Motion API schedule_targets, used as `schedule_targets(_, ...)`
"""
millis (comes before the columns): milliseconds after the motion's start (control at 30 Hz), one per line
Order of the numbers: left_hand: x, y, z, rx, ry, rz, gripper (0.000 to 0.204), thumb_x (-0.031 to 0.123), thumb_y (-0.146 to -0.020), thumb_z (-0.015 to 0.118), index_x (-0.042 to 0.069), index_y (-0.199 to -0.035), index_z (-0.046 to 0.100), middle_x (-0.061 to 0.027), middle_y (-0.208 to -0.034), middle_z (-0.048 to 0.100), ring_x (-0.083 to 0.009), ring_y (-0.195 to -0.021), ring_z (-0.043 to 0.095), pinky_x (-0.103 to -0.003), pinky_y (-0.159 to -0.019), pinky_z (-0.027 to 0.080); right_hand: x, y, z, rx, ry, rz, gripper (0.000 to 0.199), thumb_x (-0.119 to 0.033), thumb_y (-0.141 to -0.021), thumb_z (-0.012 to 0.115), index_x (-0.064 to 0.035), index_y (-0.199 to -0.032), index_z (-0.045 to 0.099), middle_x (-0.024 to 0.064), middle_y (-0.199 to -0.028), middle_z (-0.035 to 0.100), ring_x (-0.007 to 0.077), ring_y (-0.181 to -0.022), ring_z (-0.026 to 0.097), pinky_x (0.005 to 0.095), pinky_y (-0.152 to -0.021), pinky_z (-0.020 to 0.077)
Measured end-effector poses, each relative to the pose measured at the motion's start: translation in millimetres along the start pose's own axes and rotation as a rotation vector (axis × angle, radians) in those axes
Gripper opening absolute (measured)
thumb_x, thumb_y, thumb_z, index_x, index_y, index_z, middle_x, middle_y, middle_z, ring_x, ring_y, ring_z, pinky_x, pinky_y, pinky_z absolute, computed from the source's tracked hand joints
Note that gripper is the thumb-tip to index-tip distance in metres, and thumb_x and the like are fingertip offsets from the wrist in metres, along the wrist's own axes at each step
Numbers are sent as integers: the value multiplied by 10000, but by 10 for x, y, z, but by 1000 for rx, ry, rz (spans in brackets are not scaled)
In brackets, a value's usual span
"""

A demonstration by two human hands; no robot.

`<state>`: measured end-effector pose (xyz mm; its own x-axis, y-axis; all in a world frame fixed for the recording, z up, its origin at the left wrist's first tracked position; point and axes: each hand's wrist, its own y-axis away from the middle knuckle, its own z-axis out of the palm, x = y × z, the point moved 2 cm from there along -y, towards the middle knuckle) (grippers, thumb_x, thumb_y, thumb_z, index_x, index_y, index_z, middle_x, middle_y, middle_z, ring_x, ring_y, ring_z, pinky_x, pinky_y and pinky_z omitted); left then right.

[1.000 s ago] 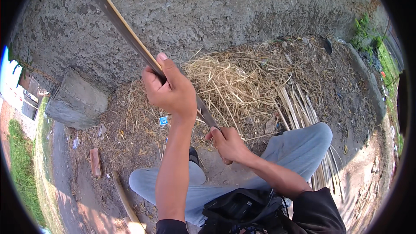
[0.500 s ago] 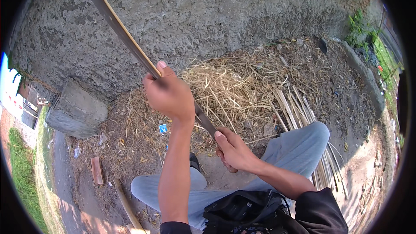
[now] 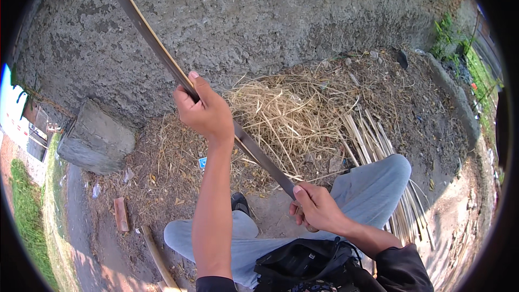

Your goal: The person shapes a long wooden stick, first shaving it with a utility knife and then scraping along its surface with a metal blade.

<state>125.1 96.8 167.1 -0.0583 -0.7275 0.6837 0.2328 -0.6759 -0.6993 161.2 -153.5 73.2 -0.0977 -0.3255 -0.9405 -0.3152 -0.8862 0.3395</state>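
Note:
My left hand (image 3: 208, 111) is closed around a long bamboo strip (image 3: 146, 30), dark on one face and pale along its edge. The strip rises from the fist to the upper left and out of view. Lower right, my right hand (image 3: 319, 208) is closed on what looks like a knife, its long dark blade (image 3: 267, 165) slanting up toward my left wrist. A rounded brown end shows below the right fingers. Where blade and strip meet is hidden behind the left hand and wrist. Below the blade's middle, a thin pale sliver shows.
A rough grey wall (image 3: 270, 16) stands ahead, with a heap of pale shavings (image 3: 275, 111) at its foot. Split strips (image 3: 403, 211) lie beside my right knee. A concrete block (image 3: 97, 135), a brick piece (image 3: 121, 213) and a wooden stick (image 3: 157, 257) are on the left.
My right hand has moved down and right with the knife, so more blade shows between the hands. My left hand has shifted slightly left, still gripping the bamboo strip.

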Motion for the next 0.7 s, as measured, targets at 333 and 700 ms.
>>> schedule_targets(333, 79, 30, 54, -31, 72, -30, 247, 202, -975, 571, 7, -845, 494, 24, -619, 445, -30, -538, 381, -224, -458, 327, -87, 147, -88, 238, -46, -182, 332, -224, -1018, 403, 16, -872, 579, 73, -569, 561, 141, -468, 573, 329, -467, 450)
schedule_targets(700, 161, 139, 146, -61, 69, -15, 243, 209, -977, 569, 4, -869, 495, 19, -653, 464, -25, -564, 402, -209, -472, 336, 112, -1, -70, 113, 370, -168, 341, -193, -1012, 406, 52, -1013, 642, 49, -479, 447, 119, -387, 432, 345, -422, 373)
